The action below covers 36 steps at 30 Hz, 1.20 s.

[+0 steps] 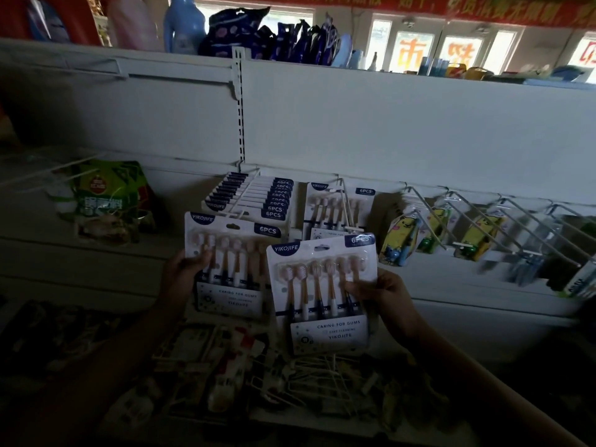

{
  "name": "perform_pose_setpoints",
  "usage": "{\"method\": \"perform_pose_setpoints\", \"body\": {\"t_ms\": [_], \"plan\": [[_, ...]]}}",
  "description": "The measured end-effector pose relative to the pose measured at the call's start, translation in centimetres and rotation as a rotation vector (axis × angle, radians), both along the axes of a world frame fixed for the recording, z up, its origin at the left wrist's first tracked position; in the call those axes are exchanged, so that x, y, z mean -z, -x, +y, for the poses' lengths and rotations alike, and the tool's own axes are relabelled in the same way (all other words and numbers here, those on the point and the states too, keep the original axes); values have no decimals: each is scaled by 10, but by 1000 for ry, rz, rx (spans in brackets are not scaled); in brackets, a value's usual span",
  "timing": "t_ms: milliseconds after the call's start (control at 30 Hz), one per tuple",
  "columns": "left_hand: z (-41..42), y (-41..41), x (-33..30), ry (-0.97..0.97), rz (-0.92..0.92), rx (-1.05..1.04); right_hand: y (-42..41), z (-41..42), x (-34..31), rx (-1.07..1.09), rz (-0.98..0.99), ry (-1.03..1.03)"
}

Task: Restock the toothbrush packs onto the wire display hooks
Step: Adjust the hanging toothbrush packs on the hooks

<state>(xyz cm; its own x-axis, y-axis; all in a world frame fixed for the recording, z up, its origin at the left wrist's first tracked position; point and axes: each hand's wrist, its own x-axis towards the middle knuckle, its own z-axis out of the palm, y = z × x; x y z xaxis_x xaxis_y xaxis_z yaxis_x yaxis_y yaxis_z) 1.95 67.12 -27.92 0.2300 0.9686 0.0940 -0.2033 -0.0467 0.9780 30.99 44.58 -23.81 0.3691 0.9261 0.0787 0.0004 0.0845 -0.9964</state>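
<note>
white toothbrush packs point(324, 293) with navy labels, yellow cartoon packs point(400, 235)

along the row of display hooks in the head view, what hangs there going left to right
green snack bags → full hook of toothbrush packs → hook with few toothbrush packs → yellow cartoon toothbrush packs → more yellow packs → blurred packs at the far right, too smeared to name

two hands point(180, 279), two held toothbrush packs point(322, 295), six brushes each
</note>
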Motion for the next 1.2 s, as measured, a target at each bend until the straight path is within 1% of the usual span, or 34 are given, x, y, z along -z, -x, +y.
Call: {"method": "perform_pose_setpoints", "body": {"t_ms": [100, 200, 333, 500, 800, 900, 967, 1000, 1067, 1133, 1200], "plan": [[10, 5, 7, 42, -14, -7, 2, 2, 2, 9, 3, 18], [14, 1, 3, 18, -13, -28, 1, 3, 2, 0, -4, 38], [15, -6, 0, -10, 19, 21, 1, 6, 1, 1, -1, 41], [25, -17, 3, 15, 24, -16, -3, 6, 1, 36, -6, 44], [37, -32, 9, -101, 144, 11, -11, -4, 3, 67, 17, 52], [40, -36, 20, -93, 166, -36, -10, -7, 4, 65, 33, 57], [43, -34, 27, -65, 248, -100, -10, -9, 4, 61, 39, 55], [44, -33, 29, -80, 312, -156, -10, -9, 4, 64, 42, 53], [49, -30, 36, -191, 425, -293, -9, -9, 5, 68, 40, 47], [45, -30, 36, -339, 426, -423, -9, -7, 7, 91, 44, 40], [23, -35, 26, -462, 385, -452, -7, -5, 10, 117, 59, 25]]}}
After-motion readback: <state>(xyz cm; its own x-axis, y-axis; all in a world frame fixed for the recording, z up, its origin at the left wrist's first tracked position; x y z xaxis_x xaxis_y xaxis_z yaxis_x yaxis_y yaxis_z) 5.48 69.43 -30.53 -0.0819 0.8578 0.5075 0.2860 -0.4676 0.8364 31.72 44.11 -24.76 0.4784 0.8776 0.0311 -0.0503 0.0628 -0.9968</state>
